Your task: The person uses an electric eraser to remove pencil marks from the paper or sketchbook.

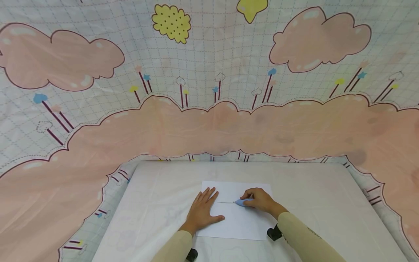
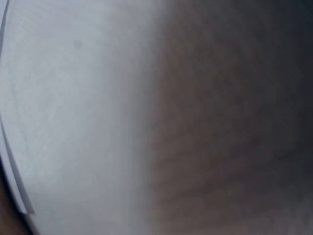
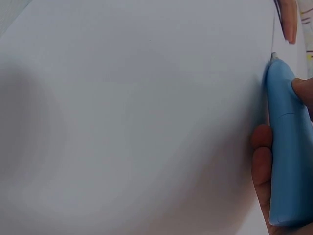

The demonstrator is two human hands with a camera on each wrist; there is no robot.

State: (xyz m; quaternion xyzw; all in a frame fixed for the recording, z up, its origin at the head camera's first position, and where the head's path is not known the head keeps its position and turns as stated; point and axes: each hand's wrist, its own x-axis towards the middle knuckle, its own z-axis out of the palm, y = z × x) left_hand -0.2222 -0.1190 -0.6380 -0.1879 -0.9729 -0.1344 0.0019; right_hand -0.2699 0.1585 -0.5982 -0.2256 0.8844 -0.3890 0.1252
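A sheet of white paper (image 1: 240, 227) lies on the table. My left hand (image 1: 202, 211) rests on its left part with fingers spread and thumb out to the right. Over the paper's right half, my right hand (image 1: 260, 200) grips a thick blue pen (image 1: 243, 202), shaped like a correction pen. Its small metal tip points left and meets the end of a thin straight line (image 1: 225, 202) on the sheet. In the right wrist view the blue pen (image 3: 288, 147) lies between thumb and curled fingers. The left wrist view is blurred, showing a pale surface and dark skin.
A white cloth covers the table (image 1: 157, 203). Behind and beside it hangs a patterned curtain (image 1: 229, 131) with clouds and stars. Black wrist devices (image 1: 274, 233) sit by both cream sleeves (image 1: 307, 236).
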